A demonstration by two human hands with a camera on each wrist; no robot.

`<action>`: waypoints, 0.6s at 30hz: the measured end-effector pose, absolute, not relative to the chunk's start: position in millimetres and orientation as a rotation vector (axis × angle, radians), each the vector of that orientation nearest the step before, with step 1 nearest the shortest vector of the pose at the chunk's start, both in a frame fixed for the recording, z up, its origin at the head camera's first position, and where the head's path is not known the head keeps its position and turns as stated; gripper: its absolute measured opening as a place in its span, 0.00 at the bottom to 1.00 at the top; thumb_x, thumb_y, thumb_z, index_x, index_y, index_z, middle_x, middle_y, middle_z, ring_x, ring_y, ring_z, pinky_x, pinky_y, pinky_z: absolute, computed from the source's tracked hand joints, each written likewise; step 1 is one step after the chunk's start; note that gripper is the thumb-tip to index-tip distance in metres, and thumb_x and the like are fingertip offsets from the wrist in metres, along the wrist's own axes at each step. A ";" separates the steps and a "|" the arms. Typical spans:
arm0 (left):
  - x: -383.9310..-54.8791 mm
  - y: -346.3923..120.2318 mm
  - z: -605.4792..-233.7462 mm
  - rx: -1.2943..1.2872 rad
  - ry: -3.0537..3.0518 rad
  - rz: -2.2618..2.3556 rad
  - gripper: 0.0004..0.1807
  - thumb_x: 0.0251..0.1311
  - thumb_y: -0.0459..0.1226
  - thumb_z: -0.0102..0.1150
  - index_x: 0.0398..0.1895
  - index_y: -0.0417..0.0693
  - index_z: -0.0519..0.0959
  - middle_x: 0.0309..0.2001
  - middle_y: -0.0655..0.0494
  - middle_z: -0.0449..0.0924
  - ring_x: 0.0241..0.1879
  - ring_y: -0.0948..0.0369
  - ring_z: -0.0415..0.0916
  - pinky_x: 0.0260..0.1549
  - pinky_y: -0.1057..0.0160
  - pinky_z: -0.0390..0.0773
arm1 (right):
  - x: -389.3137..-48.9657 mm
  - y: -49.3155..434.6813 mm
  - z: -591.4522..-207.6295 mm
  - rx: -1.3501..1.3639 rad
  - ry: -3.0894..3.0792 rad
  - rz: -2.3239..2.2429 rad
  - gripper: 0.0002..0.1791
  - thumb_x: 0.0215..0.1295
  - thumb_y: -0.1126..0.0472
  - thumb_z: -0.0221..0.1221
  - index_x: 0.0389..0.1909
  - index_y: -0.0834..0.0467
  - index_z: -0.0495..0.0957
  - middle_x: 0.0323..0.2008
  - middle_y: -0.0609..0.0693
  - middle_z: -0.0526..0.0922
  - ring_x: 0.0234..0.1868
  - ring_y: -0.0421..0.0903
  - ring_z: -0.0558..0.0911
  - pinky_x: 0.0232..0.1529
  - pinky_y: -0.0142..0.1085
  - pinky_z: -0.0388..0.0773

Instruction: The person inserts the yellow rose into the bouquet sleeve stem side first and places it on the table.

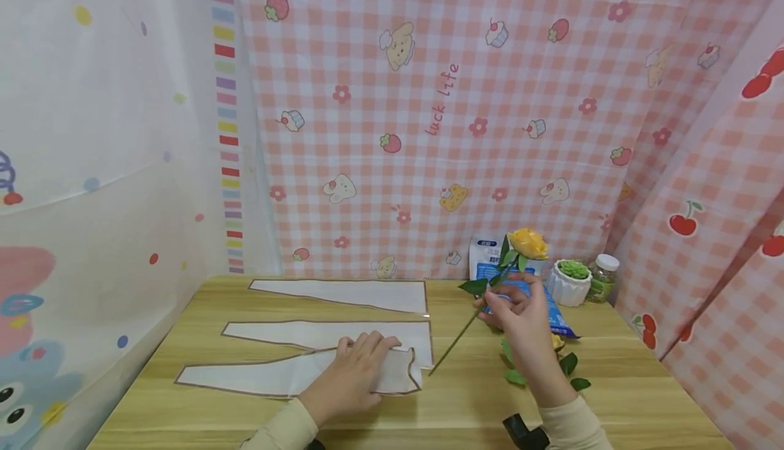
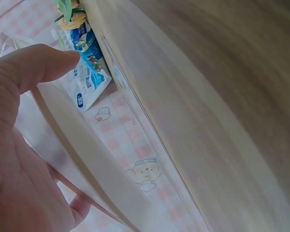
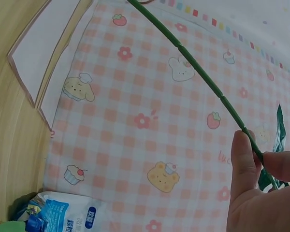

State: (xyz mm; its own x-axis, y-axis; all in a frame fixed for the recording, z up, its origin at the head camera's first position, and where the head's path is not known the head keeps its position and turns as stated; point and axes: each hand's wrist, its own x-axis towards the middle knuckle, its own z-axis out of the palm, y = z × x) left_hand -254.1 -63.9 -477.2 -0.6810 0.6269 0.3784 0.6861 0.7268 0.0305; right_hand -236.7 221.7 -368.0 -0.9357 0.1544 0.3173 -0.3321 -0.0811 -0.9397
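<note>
Right fingers (image 3: 242, 157) pinch a rose stem (image 3: 201, 71) — left hand (image 1: 355, 374) grips a white wrapper (image 1: 294, 370).

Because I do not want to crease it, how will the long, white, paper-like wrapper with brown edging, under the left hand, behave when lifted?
The wrapper probably bends easily, since its wide end curves in the head view. It is likely light for its size, because it looks thin.

The count comes to three white, brown-edged wrappers (image 1: 245, 376), two yellow flowers (image 1: 528, 244), one of them partly hidden, two blue-printed packets (image 1: 559, 317), one potted plant (image 1: 571, 286), one white-lidded jar (image 1: 603, 278), one wooden surface (image 1: 453, 412) and one person's two hands (image 1: 358, 370).
</note>
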 end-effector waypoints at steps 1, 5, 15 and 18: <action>-253.9 -63.7 -477.1 -1.019 -2.587 -0.242 0.48 0.40 0.44 0.78 0.66 0.54 0.63 0.49 0.59 0.68 0.47 0.60 0.66 0.45 0.51 0.66 | -236.5 220.7 -368.8 0.194 -1.877 2.082 0.25 0.72 0.69 0.59 0.60 0.55 0.57 0.41 0.51 0.79 0.39 0.45 0.87 0.40 0.39 0.85; -252.6 -62.9 -476.3 -1.018 -2.606 -0.259 0.48 0.40 0.44 0.78 0.67 0.54 0.63 0.49 0.59 0.68 0.48 0.60 0.66 0.45 0.52 0.66 | -236.3 217.5 -372.3 0.214 -1.880 2.093 0.24 0.72 0.68 0.59 0.60 0.55 0.56 0.43 0.52 0.79 0.39 0.45 0.88 0.42 0.41 0.85; -250.4 -63.7 -473.4 -1.017 -2.607 -0.316 0.47 0.41 0.43 0.78 0.67 0.53 0.63 0.51 0.59 0.69 0.48 0.60 0.66 0.45 0.53 0.64 | -239.2 213.6 -383.1 0.268 -1.911 2.056 0.21 0.74 0.68 0.56 0.59 0.57 0.56 0.44 0.56 0.79 0.41 0.51 0.88 0.44 0.43 0.85; -250.7 -63.5 -472.4 -1.017 -2.598 -0.329 0.47 0.41 0.42 0.78 0.67 0.53 0.63 0.51 0.59 0.69 0.48 0.60 0.66 0.44 0.53 0.63 | -239.3 210.9 -385.7 0.255 -1.912 2.046 0.21 0.74 0.68 0.56 0.59 0.57 0.56 0.44 0.56 0.79 0.41 0.51 0.88 0.43 0.44 0.85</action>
State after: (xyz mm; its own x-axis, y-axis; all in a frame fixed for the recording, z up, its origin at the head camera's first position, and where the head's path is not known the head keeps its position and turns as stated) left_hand -250.7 -63.5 -472.4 -0.6904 0.6128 0.3846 0.6894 0.7184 0.0928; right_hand -239.3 210.9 -385.7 -0.9302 0.1158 0.3483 -0.3554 -0.0468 -0.9336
